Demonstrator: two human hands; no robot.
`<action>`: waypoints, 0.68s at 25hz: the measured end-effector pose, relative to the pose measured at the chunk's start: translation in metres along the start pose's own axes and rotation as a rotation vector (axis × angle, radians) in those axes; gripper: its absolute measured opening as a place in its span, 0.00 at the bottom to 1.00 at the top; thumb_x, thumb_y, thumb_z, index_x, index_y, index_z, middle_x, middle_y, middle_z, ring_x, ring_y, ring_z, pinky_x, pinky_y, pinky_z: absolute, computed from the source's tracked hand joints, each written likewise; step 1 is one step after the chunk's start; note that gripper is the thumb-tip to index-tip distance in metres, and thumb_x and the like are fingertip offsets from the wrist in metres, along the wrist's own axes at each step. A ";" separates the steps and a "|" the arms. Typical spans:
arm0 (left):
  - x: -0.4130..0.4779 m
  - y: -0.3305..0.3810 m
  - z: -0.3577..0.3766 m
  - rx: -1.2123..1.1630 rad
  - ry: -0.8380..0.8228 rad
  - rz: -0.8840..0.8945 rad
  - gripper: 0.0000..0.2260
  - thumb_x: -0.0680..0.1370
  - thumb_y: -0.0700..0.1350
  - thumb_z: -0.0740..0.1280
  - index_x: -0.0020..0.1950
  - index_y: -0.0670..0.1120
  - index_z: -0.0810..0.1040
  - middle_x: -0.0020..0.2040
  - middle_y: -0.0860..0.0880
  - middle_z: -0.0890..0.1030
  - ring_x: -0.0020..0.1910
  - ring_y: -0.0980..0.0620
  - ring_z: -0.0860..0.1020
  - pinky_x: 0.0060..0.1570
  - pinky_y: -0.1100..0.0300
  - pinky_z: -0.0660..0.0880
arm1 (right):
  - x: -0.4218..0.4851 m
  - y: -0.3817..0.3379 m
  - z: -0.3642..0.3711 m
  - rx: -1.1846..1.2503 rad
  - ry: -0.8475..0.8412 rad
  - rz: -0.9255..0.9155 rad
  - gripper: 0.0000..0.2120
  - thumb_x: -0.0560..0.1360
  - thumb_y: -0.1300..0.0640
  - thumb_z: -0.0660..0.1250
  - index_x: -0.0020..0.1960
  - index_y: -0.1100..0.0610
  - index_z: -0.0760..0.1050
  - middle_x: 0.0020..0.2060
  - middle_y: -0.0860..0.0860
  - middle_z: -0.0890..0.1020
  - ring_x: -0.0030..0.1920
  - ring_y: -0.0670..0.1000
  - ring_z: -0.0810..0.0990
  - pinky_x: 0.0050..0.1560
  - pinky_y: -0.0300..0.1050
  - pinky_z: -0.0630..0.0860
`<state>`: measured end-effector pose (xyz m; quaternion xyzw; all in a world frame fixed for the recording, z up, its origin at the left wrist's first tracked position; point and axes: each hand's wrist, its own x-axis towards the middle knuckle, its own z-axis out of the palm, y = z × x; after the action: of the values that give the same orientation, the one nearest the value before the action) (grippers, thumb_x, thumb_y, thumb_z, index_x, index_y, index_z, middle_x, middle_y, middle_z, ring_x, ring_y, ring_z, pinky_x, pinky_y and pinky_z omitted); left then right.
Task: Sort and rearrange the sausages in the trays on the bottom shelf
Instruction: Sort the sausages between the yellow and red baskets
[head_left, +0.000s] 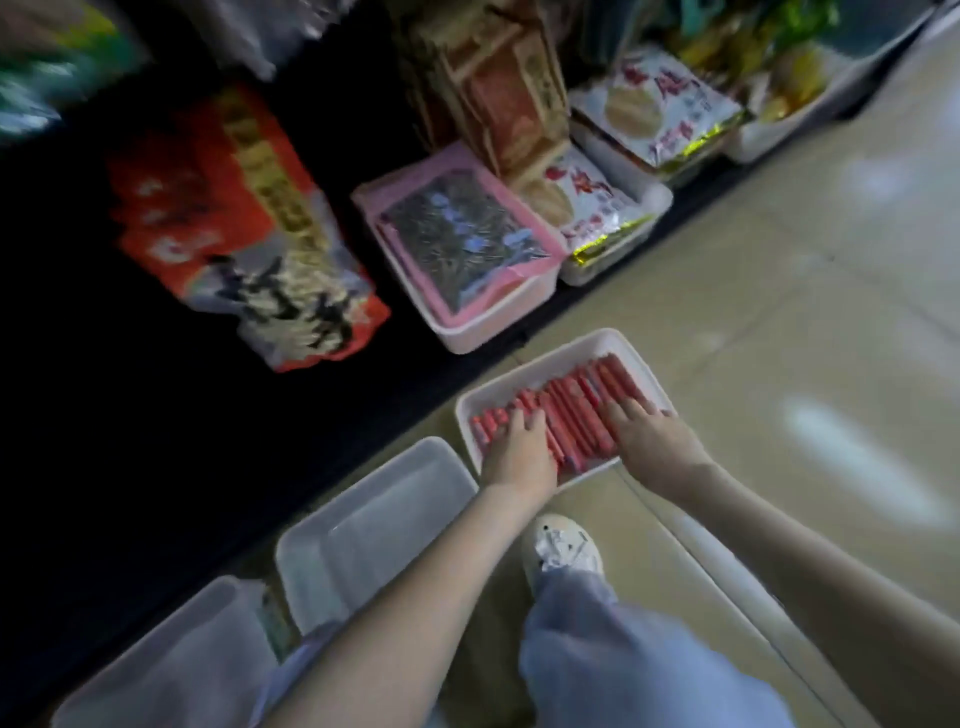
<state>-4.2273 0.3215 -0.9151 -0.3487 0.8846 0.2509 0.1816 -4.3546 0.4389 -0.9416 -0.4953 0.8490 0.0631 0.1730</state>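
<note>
A white tray (540, 364) sits on the tiled floor in front of the dark bottom shelf. Several red sausages (576, 405) lie side by side in it, in a row. My left hand (519, 452) rests flat on the sausages at the tray's left end, fingers straight. At the right end my right hand (649, 441) presses on the row with extended fingers, near the tray's right rim. Neither hand holds a sausage. The sausages under both palms are hidden.
Two white trays with nothing in them (374, 519) (171, 660) stand on the floor to the left. On the shelf lie a red snack bag (244, 228), a pink-lined tray of dark packets (457, 244) and white trays of snack packs (602, 218). My shoe (563, 545) is below the sausage tray.
</note>
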 end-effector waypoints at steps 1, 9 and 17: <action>0.020 0.001 0.020 0.005 -0.036 -0.011 0.24 0.80 0.43 0.58 0.76 0.47 0.58 0.76 0.43 0.57 0.73 0.40 0.60 0.73 0.48 0.57 | 0.008 0.016 0.027 0.044 -0.050 0.059 0.26 0.78 0.56 0.53 0.75 0.59 0.55 0.67 0.55 0.70 0.66 0.57 0.70 0.62 0.49 0.68; 0.119 -0.037 0.120 0.159 -0.233 -0.177 0.28 0.83 0.53 0.54 0.78 0.59 0.42 0.76 0.40 0.33 0.75 0.33 0.38 0.74 0.42 0.45 | 0.106 0.024 0.126 0.472 -0.084 0.340 0.32 0.78 0.53 0.62 0.76 0.60 0.52 0.69 0.58 0.66 0.67 0.62 0.67 0.65 0.54 0.65; 0.136 -0.043 0.161 0.115 -0.221 -0.047 0.33 0.81 0.54 0.59 0.78 0.56 0.39 0.77 0.42 0.33 0.73 0.33 0.31 0.72 0.39 0.39 | 0.143 0.010 0.150 0.396 -0.106 0.518 0.32 0.71 0.45 0.70 0.65 0.64 0.65 0.61 0.60 0.71 0.61 0.60 0.69 0.62 0.49 0.65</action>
<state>-4.2673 0.3146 -1.1259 -0.3284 0.8637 0.2322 0.3036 -4.3931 0.3683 -1.1329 -0.2158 0.9322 -0.0356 0.2883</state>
